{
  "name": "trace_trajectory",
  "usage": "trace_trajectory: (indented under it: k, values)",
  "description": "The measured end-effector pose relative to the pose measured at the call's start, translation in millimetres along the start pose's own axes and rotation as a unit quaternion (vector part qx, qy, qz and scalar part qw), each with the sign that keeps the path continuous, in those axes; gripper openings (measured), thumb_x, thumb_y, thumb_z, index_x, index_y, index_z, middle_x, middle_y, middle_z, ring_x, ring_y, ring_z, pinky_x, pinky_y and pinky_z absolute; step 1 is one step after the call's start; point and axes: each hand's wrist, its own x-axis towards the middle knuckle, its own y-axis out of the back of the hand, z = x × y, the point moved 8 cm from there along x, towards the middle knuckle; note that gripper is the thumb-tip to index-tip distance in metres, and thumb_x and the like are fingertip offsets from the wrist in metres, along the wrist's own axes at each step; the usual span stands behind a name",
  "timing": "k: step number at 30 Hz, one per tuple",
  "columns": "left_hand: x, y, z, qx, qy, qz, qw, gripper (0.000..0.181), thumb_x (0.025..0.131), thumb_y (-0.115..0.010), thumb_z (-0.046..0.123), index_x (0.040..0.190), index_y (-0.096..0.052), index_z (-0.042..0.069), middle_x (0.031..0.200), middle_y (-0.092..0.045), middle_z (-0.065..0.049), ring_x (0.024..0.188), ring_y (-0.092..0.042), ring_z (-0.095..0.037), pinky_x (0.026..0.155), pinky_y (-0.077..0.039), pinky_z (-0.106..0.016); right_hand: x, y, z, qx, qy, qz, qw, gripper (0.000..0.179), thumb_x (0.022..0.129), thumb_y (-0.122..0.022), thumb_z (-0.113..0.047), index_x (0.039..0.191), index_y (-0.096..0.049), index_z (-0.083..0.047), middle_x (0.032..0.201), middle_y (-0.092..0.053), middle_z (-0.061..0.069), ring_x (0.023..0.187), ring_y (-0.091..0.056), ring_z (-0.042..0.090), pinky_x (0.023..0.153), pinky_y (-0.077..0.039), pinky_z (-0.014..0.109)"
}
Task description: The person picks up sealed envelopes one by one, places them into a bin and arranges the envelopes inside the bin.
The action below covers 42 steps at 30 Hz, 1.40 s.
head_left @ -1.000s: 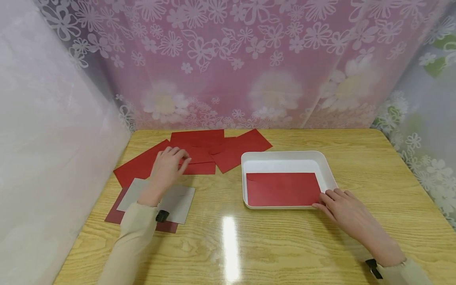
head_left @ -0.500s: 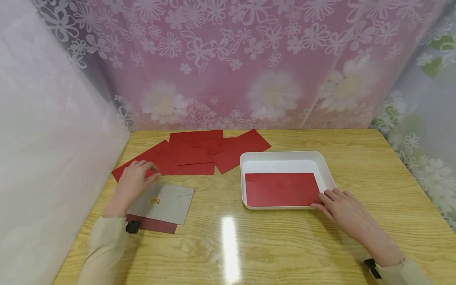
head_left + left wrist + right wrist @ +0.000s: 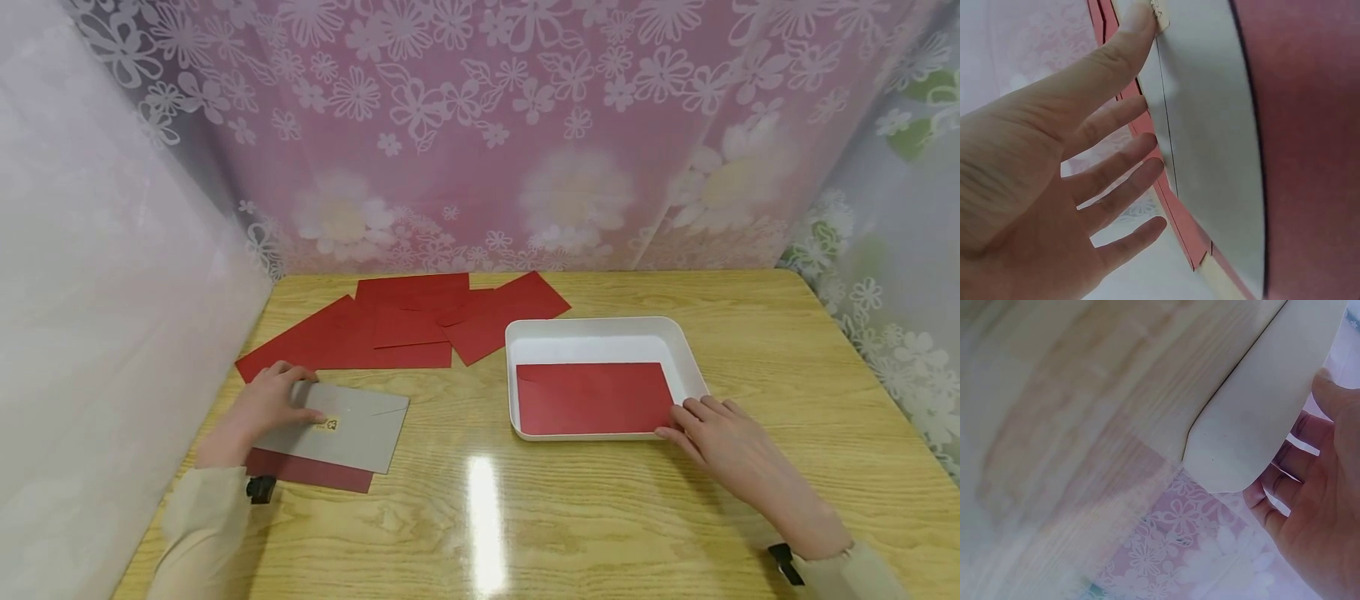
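My left hand [image 3: 264, 406] is over the left part of a grey envelope [image 3: 367, 425], its thumb tip at the small gold sticker [image 3: 328, 424]. The fingers are spread apart near the envelope's far edge in the left wrist view. A dark red envelope [image 3: 322, 473] shows from beneath the grey one. My right hand [image 3: 735, 442] grips the near right corner of a white tray [image 3: 600, 327], thumb at the rim and fingertips partly hidden behind it in the right wrist view. A red envelope [image 3: 596, 398] lies flat inside the tray, along its near side.
Several red envelopes [image 3: 412, 292] overlap at the back left of the wooden table [image 3: 585, 517]. Floral curtains [image 3: 480, 192] hang behind the table's far edge, and a pale sheet [image 3: 112, 292] stands along the left side.
My left hand has moved left and toward me, from above the red envelopes down to the grey envelope. The right hand and the tray stay in place.
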Motion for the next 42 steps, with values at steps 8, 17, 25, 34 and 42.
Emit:
trace_trajectory:
  k: [8, 17, 25, 34, 42]
  values:
    - [0.7, -2.0, -3.2, -0.015, 0.006, 0.008, 0.9998, 0.064, 0.072, -0.092, 0.039, 0.114, -0.065, 0.0, 0.113, -0.06, -0.021, 0.104, -0.053, -0.04, 0.087, -0.049, -0.057, 1.8, 0.6, 2.2, -0.004, -0.001, -0.006, 1.0, 0.038, 0.103, -0.053, -0.046, 0.078, -0.051, -0.019, 0.074, -0.042, -0.008, 0.068, -0.043, 0.014, 0.06, -0.037, 0.033]
    - [4.7, -5.7, -2.2, -0.006, 0.008, 0.004, 0.9999, 0.06, 0.07, -0.092, 0.044, 0.101, -0.06, 0.003, 0.098, -0.059, -0.011, 0.094, -0.051, -0.032, 0.079, -0.046, -0.049, 2.7, 3.0, 1.7, -0.003, -0.001, -0.006, 1.0, 0.035, 0.102, -0.056, -0.043, 0.078, -0.051, -0.018, 0.074, -0.042, -0.008, 0.068, -0.043, 0.014, 0.06, -0.036, 0.032]
    - [7.6, -10.7, 2.6, -0.034, 0.022, -0.015, 0.9991, 0.06, 0.07, -0.093, 0.041, 0.097, -0.056, 0.002, 0.09, -0.057, -0.009, 0.086, -0.049, -0.027, 0.072, -0.042, -0.039, 1.9, 1.4, 2.8, -0.001, -0.009, -0.018, 0.9998, 0.033, 0.099, -0.061, -0.042, 0.078, -0.052, -0.019, 0.074, -0.042, -0.009, 0.068, -0.043, 0.013, 0.06, -0.035, 0.032]
    - [6.5, -14.7, 2.9, -0.055, 0.004, -0.021, 0.9983, 0.054, 0.072, -0.092, 0.041, 0.103, -0.066, 0.006, 0.097, -0.065, -0.009, 0.088, -0.056, -0.024, 0.077, -0.049, -0.043, 0.9, -1.3, 1.2, -0.005, -0.012, -0.029, 0.9995, 0.03, 0.097, -0.064, -0.039, 0.079, -0.052, -0.02, 0.075, -0.042, -0.009, 0.069, -0.044, 0.013, 0.061, -0.038, 0.033]
    - [0.7, -5.2, 2.1, -0.074, -0.017, 0.027, 0.9967, 0.024, 0.087, -0.081, 0.034, 0.096, -0.071, 0.014, 0.096, -0.071, -0.004, 0.093, -0.063, -0.026, 0.083, -0.052, -0.048, -0.3, -1.2, 0.7, -0.002, -0.009, -0.023, 0.9997, 0.034, 0.101, -0.058, -0.045, 0.078, -0.052, -0.02, 0.074, -0.042, -0.009, 0.068, -0.043, 0.013, 0.06, -0.036, 0.032]
